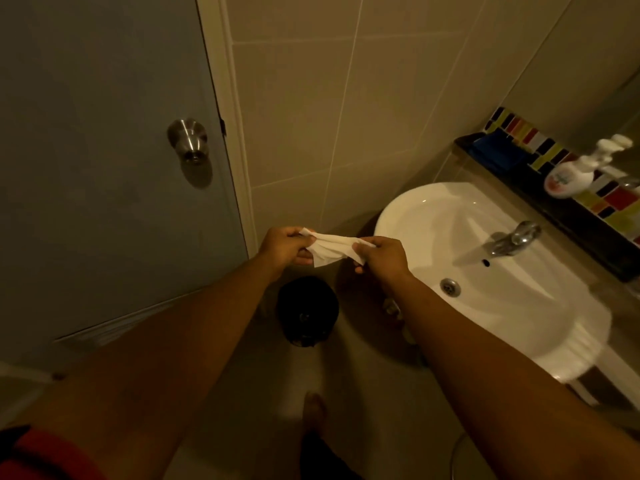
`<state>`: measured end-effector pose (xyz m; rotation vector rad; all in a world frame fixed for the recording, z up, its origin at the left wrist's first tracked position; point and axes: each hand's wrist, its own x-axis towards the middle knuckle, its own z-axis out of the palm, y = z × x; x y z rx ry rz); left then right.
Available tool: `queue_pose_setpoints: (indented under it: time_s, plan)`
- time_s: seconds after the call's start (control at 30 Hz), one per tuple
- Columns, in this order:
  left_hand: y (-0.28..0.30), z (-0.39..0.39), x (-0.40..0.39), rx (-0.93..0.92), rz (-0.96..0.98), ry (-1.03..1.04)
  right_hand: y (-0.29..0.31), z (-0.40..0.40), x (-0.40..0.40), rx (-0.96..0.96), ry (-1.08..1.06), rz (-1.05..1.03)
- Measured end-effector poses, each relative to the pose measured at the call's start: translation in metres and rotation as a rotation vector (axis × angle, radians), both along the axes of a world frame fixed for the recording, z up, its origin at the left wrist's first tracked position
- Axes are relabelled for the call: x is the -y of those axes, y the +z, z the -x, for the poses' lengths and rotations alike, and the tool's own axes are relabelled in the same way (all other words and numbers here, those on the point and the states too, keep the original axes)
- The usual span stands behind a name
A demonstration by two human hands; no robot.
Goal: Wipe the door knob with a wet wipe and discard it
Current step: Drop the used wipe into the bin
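A white wet wipe (pixel 330 248) is stretched between both my hands in the middle of the view. My left hand (pixel 284 247) pinches its left end and my right hand (pixel 382 254) pinches its right end. The round brushed-metal door knob (pixel 188 140) sits on the grey door (pixel 97 168) at upper left, well apart from the hands. A black round bin (pixel 306 311) stands on the floor directly below the wipe.
A white sink (pixel 485 271) with a chrome tap (pixel 512 239) fills the right. A white pump bottle (pixel 571 174) and a blue pack (pixel 495 148) rest on the dark ledge behind it. Beige tiled wall stands ahead; my foot (pixel 313 410) shows below.
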<state>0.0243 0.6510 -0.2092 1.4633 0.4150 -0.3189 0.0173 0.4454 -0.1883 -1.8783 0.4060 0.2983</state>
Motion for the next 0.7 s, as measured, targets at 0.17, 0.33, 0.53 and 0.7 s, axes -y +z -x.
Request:
queue_pose_setpoints:
  time_s: [0.17, 0.33, 0.53, 0.7]
  plan:
    - [-0.062, -0.023, 0.000, -0.164, -0.097, 0.059, -0.058, -0.030, -0.011, -0.098, 0.127, 0.121]
    - [-0.137, -0.052, 0.007, -0.303, -0.190, -0.015, -0.136, -0.070, -0.024, -0.165, 0.261, 0.345]
    - [-0.242, -0.080, 0.015, -0.442, -0.216, 0.010, -0.251, -0.102, -0.029, -0.262, 0.221, 0.384]
    - [-0.311, -0.093, 0.024, -0.520, -0.185, 0.006, -0.317, -0.111, -0.033, -0.342, 0.096, 0.290]
